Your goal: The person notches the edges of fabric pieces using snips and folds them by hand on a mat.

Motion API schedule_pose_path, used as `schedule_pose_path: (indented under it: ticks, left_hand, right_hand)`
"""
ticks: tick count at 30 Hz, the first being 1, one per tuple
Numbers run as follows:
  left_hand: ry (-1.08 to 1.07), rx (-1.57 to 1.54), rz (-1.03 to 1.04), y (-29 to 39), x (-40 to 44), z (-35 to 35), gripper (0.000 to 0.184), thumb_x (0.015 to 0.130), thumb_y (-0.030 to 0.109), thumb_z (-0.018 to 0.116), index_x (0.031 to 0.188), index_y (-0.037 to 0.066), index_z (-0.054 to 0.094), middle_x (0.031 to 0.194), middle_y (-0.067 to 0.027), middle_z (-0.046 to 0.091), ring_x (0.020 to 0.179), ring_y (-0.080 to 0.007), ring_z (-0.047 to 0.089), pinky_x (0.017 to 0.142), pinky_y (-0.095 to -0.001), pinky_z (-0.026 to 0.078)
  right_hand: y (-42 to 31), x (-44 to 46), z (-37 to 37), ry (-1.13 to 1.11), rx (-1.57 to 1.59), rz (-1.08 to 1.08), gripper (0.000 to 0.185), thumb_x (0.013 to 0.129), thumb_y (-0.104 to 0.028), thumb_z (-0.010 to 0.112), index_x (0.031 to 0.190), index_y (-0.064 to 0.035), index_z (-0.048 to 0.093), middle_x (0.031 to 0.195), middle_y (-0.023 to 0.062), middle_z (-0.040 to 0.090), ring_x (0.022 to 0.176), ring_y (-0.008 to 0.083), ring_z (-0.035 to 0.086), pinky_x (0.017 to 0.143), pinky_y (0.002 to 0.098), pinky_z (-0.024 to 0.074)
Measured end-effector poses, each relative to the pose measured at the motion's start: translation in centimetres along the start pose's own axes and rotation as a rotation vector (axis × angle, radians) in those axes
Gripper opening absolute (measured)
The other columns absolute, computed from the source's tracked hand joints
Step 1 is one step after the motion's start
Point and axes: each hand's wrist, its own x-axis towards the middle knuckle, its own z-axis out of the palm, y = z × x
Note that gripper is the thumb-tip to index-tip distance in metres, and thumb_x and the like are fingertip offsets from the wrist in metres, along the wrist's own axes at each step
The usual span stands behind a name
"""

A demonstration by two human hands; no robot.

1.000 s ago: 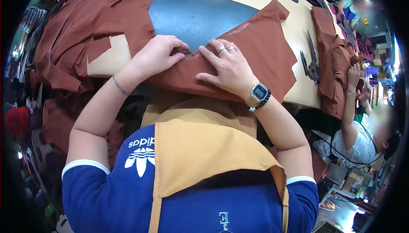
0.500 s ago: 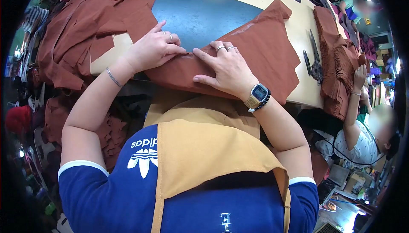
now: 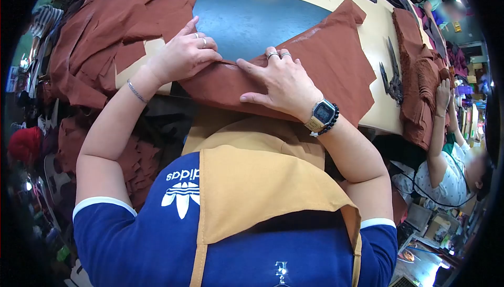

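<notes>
A rust-brown piece of fabric lies over the near edge of a dark blue-grey board, and part of it hangs toward my apron. My left hand pinches the fabric's folded upper edge between thumb and fingers, with the forefinger raised. Just to the right, my right hand rests on the fabric with fingers spread, its forefinger tip at the same edge. Pale streaks run along the edge further right. The underside of the fold is hidden.
Brown fabric pieces are heaped on the left of the cream table. Scissors lie at the right, beside a thick stack of brown fabric. Beyond that stack, a co-worker reaches up with both arms.
My left hand has slid slightly left along the folded edge, widening the gap to my right fingertips. My right hand stays in about the same place on the fabric.
</notes>
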Motion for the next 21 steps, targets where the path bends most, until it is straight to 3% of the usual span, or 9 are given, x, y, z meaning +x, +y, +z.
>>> schedule_pose_path:
  ticks: [8,11,13,15,16,17,19,21]
  left_hand:
    - [0.028,0.142,0.058,0.2,0.1,-0.1,0.012,0.082,0.018,0.067,0.091,0.024,0.073,0.094,0.0053,0.064,0.095,-0.0124,0.064,0.114,-0.0576,0.028]
    - [0.123,0.178,0.065,0.4,0.1,0.5,0.013,0.077,0.015,0.069,0.087,0.020,0.074,0.086,0.0063,0.063,0.088,-0.0138,0.063,0.117,-0.0563,0.020]
    - [0.038,0.186,-0.082,2.2,0.1,-1.0,0.014,0.079,0.019,0.068,0.092,0.020,0.074,0.093,0.0043,0.064,0.096,-0.0170,0.062,0.116,-0.0571,0.018]
    - [0.125,0.295,-0.147,4.3,-0.2,-1.5,0.021,0.083,0.025,0.067,0.103,0.019,0.071,0.102,-0.0027,0.062,0.105,-0.0237,0.059,0.114,-0.0574,0.021]
    - [0.116,0.252,-0.264,5.6,-0.8,-2.3,0.028,0.085,0.033,0.066,0.108,0.016,0.067,0.107,-0.0056,0.060,0.105,-0.0258,0.058,0.108,-0.0558,0.026]
    - [0.112,0.199,-0.395,7.0,-1.8,-2.7,0.037,0.086,0.040,0.065,0.113,0.014,0.064,0.111,-0.0085,0.059,0.106,-0.0279,0.057,0.103,-0.0542,0.032]
    - [0.084,0.006,-0.633,8.3,-4.9,-2.3,0.054,0.085,0.051,0.064,0.120,0.010,0.060,0.113,-0.0117,0.056,0.105,-0.0305,0.055,0.094,-0.0491,0.036]
    - [-0.008,0.071,-0.786,10.6,-6.2,-1.5,0.062,0.082,0.057,0.065,0.120,0.008,0.060,0.111,-0.0129,0.055,0.106,-0.0311,0.053,0.090,-0.0460,0.036]
  right_hand:
    - [-0.9,1.1,-0.2,-0.029,-0.094,-0.011,0.073,0.081,-0.070,0.056,0.144,-0.0334,0.046,0.119,0.0258,0.051,0.101,0.0400,0.059,0.081,0.0605,0.0518]
    - [-1.7,1.4,-0.5,-0.038,-0.210,-0.005,0.076,0.079,-0.072,0.056,0.145,-0.0350,0.044,0.119,0.0254,0.052,0.100,0.0401,0.059,0.080,0.0586,0.0524]
    - [-1.0,1.2,-1.0,-0.047,-0.138,-0.016,0.077,0.079,-0.072,0.056,0.144,-0.0332,0.045,0.118,0.0246,0.053,0.101,0.0409,0.059,0.079,0.0580,0.0520]
    - [0.8,0.1,-1.3,-0.029,-0.055,-0.043,0.072,0.083,-0.070,0.055,0.135,-0.0202,0.053,0.118,0.0223,0.054,0.107,0.0387,0.059,0.090,0.0615,0.0455]
    - [1.9,-0.3,-1.7,-0.060,-0.008,-0.072,0.069,0.085,-0.068,0.054,0.131,-0.0168,0.056,0.123,0.0193,0.054,0.113,0.0368,0.056,0.095,0.0622,0.0416]
    - [3.3,-1.2,-0.8,0.078,0.074,-0.112,0.075,0.083,-0.070,0.056,0.135,-0.0172,0.053,0.132,0.0175,0.052,0.124,0.0365,0.050,0.098,0.0642,0.0381]
    - [4.6,-3.4,-1.2,0.087,0.162,-0.020,0.086,0.079,-0.073,0.058,0.143,-0.0183,0.046,0.145,0.0191,0.043,0.138,0.0374,0.037,0.106,0.0675,0.0277]
    - [5.2,-5.1,1.8,0.108,0.121,0.101,0.095,0.075,-0.077,0.058,0.147,-0.0185,0.041,0.154,0.0169,0.032,0.145,0.0354,0.025,0.110,0.0710,0.0168]
